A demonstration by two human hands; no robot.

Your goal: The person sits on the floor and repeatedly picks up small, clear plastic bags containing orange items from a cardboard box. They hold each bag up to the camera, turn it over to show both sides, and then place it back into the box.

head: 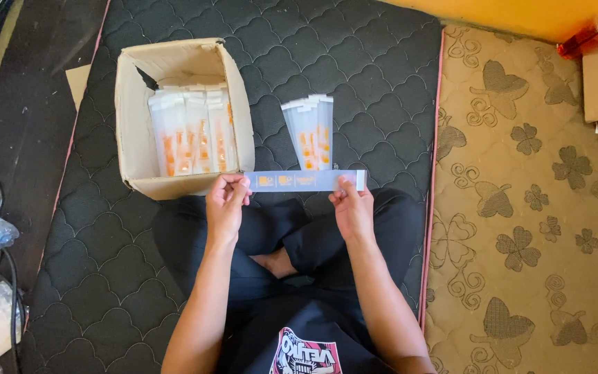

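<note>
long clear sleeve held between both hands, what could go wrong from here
The clear sleeve is pinched only at its ends by the left hand and right hand, so it might sag or crease in the middle. The loose stack of sleeves lies just beyond it on the black mat; a forward nudge could scatter it.

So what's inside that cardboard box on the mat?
The cardboard box holds a packed row of long clear packets with orange print, standing side by side. Whatever lies beneath or behind them, and the box bottom, is covered from view.
</note>
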